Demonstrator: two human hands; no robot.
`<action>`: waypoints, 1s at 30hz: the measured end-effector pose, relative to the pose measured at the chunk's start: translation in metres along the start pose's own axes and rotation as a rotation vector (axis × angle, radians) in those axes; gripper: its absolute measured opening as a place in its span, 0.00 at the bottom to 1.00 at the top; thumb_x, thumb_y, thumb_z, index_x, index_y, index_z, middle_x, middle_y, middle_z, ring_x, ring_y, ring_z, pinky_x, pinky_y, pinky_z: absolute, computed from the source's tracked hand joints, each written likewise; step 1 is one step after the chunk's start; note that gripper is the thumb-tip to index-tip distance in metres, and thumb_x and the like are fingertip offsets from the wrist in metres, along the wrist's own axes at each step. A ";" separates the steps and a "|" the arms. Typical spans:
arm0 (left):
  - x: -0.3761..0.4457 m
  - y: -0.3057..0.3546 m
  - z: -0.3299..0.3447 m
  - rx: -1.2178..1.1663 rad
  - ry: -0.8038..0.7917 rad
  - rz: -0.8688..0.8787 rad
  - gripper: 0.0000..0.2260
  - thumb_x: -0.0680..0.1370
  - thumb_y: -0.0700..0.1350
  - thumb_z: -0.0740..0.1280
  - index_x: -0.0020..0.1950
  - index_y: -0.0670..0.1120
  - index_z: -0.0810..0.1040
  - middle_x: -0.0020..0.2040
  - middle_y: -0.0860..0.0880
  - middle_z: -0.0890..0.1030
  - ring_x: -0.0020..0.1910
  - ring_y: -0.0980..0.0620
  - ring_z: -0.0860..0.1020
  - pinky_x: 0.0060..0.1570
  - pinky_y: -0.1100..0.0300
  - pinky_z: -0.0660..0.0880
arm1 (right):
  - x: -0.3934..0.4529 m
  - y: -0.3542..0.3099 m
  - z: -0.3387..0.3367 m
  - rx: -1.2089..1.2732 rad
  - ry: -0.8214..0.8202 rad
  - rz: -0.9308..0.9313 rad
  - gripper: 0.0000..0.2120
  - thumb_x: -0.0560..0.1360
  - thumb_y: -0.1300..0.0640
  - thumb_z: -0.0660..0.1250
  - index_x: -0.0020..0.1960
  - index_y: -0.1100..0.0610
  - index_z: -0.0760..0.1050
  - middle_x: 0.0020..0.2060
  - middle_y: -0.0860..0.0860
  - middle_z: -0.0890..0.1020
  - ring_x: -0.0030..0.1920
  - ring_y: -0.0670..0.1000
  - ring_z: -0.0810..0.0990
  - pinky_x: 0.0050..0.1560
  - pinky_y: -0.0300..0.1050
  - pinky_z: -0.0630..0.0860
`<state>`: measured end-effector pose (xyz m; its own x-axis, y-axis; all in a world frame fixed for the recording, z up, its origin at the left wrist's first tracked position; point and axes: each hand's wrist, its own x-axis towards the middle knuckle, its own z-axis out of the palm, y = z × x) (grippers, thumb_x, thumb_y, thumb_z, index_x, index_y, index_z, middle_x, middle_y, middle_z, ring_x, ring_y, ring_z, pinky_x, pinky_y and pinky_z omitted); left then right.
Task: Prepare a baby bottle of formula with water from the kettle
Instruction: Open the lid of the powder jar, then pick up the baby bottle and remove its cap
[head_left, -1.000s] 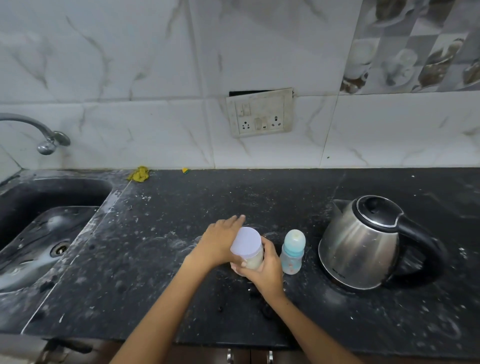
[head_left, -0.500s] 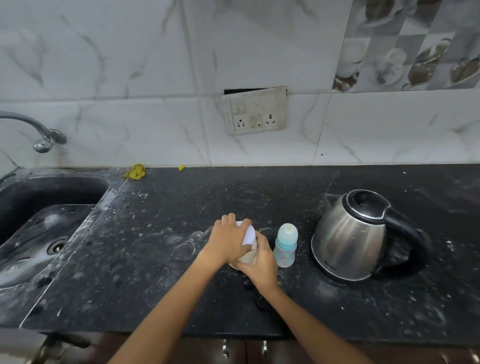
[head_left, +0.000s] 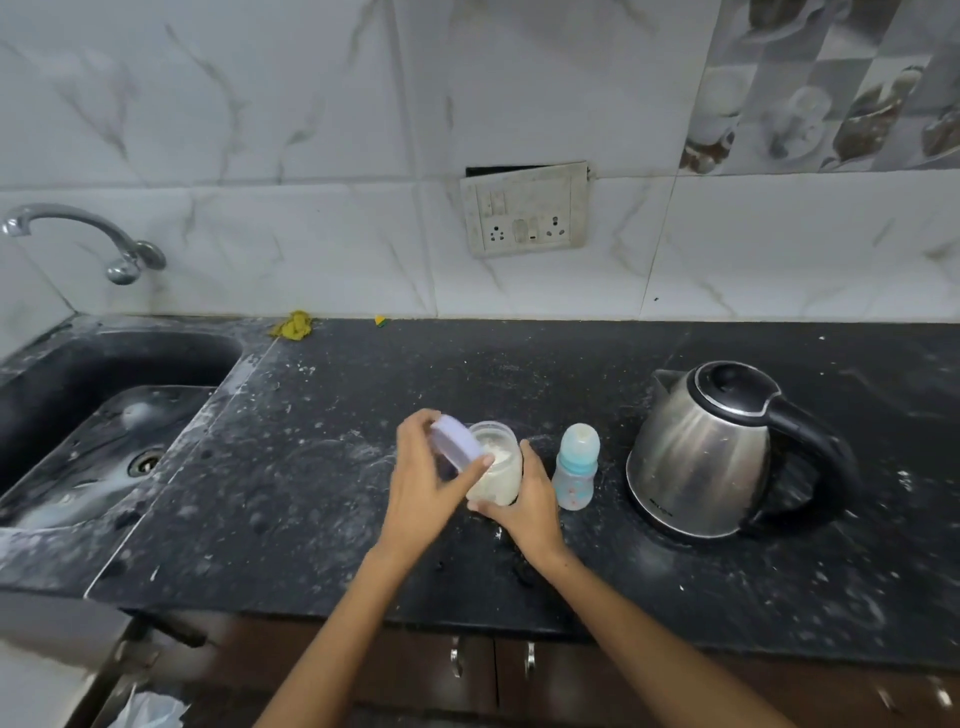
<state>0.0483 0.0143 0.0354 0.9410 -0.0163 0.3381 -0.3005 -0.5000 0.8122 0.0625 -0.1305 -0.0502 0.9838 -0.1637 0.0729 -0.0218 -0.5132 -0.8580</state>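
Far left there's a dark sink (head_left: 78, 415) sunk into the table (head_left: 311, 519), with a curved metal tap (head_left: 88, 239) coming out of the tiled wall above it. A yellow scrap (head_left: 295, 326) sits at the back edge of the table near the sink corner, and a tiny yellow bit (head_left: 382, 321) lies a little further along the same edge.

Middle of the table is where it's all happening. The left hand (head_left: 423, 493) has a pale purple lid (head_left: 457, 446) pinched between fingers and thumb, tilted up on its edge and lifted off, just left of and partly over the mouth of the jar (head_left: 496, 470). The jar is clear plastic, standing upright on the table, open on top, with whitish powder inside. The right hand (head_left: 530, 512) is wrapped around the jar's lower right side, thumb up along its right wall, so the jar sits snug between both hands.

Just beside the right hand stands the baby bottle (head_left: 575, 467), upright, light blue collar, cap on, not touched by either hand. On the wall above is a grubby socket plate (head_left: 525, 214). Further right sits the steel kettle (head_left: 701, 452), black lid shut, black handle pointing right, well clear of both hands.
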 end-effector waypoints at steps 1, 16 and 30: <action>-0.015 -0.008 -0.005 -0.060 0.008 0.008 0.34 0.68 0.62 0.71 0.67 0.50 0.64 0.63 0.52 0.69 0.59 0.56 0.74 0.54 0.66 0.73 | -0.006 0.000 -0.003 -0.012 0.003 0.008 0.51 0.61 0.48 0.81 0.75 0.59 0.59 0.71 0.53 0.71 0.71 0.53 0.69 0.70 0.46 0.67; -0.110 -0.076 0.035 0.261 -0.214 -0.031 0.32 0.70 0.61 0.69 0.70 0.48 0.66 0.72 0.50 0.68 0.74 0.50 0.63 0.75 0.49 0.51 | -0.077 0.050 -0.067 -0.023 0.235 -0.031 0.16 0.69 0.65 0.76 0.56 0.59 0.79 0.53 0.51 0.80 0.51 0.49 0.80 0.52 0.52 0.81; -0.044 0.010 0.070 0.000 -0.176 0.151 0.18 0.79 0.48 0.64 0.69 0.47 0.68 0.68 0.52 0.72 0.68 0.56 0.70 0.67 0.57 0.70 | -0.001 0.041 -0.067 0.177 0.199 0.133 0.32 0.66 0.59 0.79 0.65 0.61 0.69 0.58 0.55 0.79 0.60 0.55 0.78 0.57 0.44 0.74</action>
<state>0.0154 -0.0508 -0.0048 0.8982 -0.2414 0.3675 -0.4396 -0.4803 0.7590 0.0491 -0.2078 -0.0509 0.9196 -0.3911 0.0370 -0.0999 -0.3239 -0.9408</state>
